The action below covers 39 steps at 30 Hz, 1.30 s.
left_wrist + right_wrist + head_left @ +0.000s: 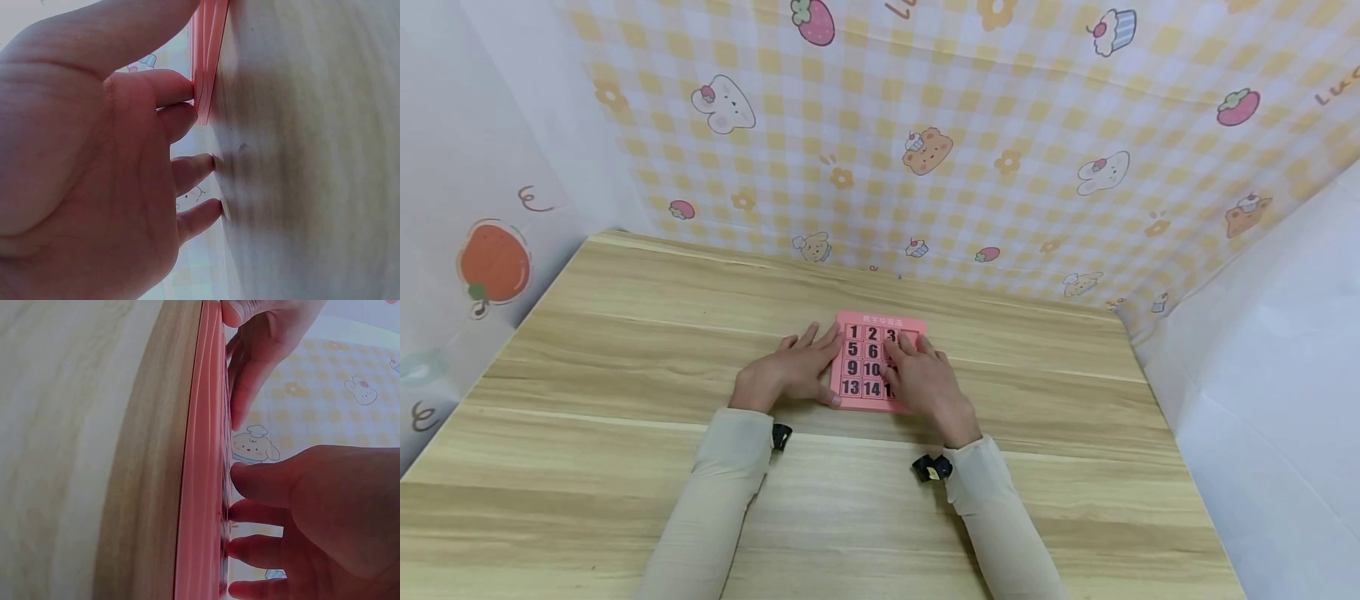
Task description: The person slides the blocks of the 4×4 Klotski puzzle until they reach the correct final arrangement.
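A pink number sliding puzzle [867, 403] lies flat on the wooden table, its black-numbered tiles facing up. Tiles 1, 2, 3, 5, 6, 9, 10, 13 and 14 can be read; fingers cover much of the right-hand side. My left hand [792, 368] rests at the puzzle's left edge, thumb by the near corner and fingers spread toward the far one. In the left wrist view, two fingertips meet the pink edge [205, 75] while two others touch the table. My right hand [925, 379] lies over the right columns, its fingertips on the tiles, as the right wrist view confirms.
The wooden table [647, 350] extends around the puzzle on all sides. Behind it hangs a yellow checked cloth [865, 108] with cartoon prints. White sheeting [1277, 358] borders the right, and a printed white sheet [445, 150] the left. Black straps [932, 468] sit at the wrists.
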{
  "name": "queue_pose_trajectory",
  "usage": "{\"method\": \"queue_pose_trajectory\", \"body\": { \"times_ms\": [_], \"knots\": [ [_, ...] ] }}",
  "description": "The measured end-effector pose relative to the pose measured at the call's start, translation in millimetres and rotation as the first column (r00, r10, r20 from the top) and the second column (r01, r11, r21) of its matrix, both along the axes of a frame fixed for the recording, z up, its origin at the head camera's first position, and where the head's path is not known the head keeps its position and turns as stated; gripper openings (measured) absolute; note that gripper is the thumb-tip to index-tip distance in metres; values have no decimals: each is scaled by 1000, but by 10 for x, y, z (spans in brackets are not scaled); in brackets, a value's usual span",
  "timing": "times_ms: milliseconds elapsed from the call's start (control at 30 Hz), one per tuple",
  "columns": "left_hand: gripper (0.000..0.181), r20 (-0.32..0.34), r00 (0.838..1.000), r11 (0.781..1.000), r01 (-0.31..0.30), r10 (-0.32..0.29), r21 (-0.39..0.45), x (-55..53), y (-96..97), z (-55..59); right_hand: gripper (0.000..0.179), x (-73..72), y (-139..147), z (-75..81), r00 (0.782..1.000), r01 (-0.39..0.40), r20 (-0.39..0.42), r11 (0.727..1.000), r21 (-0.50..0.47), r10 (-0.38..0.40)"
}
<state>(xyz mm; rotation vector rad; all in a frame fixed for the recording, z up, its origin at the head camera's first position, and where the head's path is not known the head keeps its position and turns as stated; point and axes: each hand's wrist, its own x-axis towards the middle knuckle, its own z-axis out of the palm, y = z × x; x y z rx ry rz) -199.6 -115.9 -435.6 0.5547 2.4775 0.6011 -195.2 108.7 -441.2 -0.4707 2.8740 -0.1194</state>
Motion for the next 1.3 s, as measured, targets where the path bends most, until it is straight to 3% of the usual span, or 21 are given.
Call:
{"method": "queue_pose_trajectory", "body": {
  "times_ms": [433,867,1300],
  "knots": [
    [106,-12,1000,1000,1,-1,0,8,-4,-2,58,-1,75,22,1000,-10,21,1000,-14,10],
    [107,-5,1000,1000,-10,10,8,18,1,-3,55,53,289,261,995,-8,98,999,32,4],
    [107,-6,1000,1000,-3,3,7,3,-3,-35,48,148,319,310,989,-25,148,996,88,12]
  ]
}}
